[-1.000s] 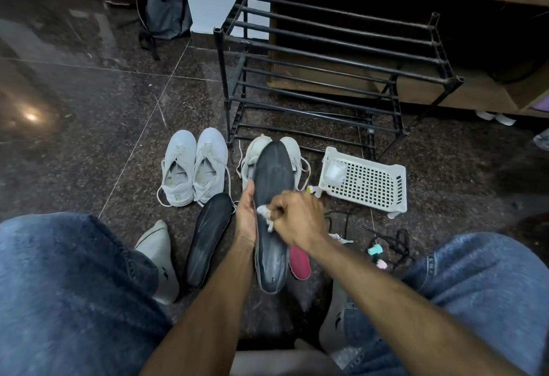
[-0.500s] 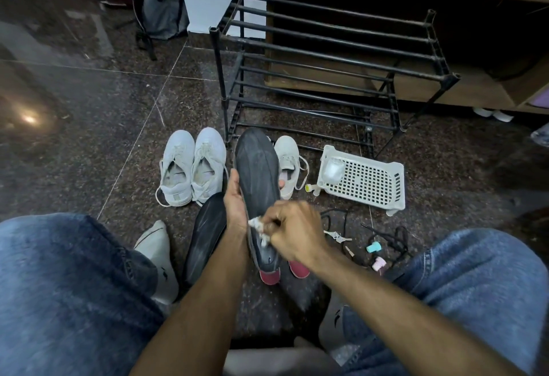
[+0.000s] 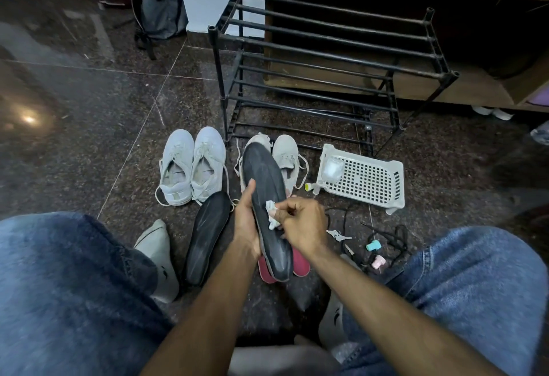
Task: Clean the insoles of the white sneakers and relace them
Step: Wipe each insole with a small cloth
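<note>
Left hand [image 3: 245, 224] holds the dark insole [image 3: 269, 209]; right hand [image 3: 300, 224] pinches a white wipe [image 3: 271, 215] against it.

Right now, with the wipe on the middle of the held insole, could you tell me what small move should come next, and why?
Probably draw the wipe down toward the heel end. The right hand pinches it against the middle of the dark insole, which the left hand grips by its edge, and the heel end below looks grey and dusty.

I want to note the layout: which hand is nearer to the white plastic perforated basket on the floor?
The right hand, wiping the held dark insole, lies nearer the white plastic perforated basket; the left hand grips that insole's far side.
</note>
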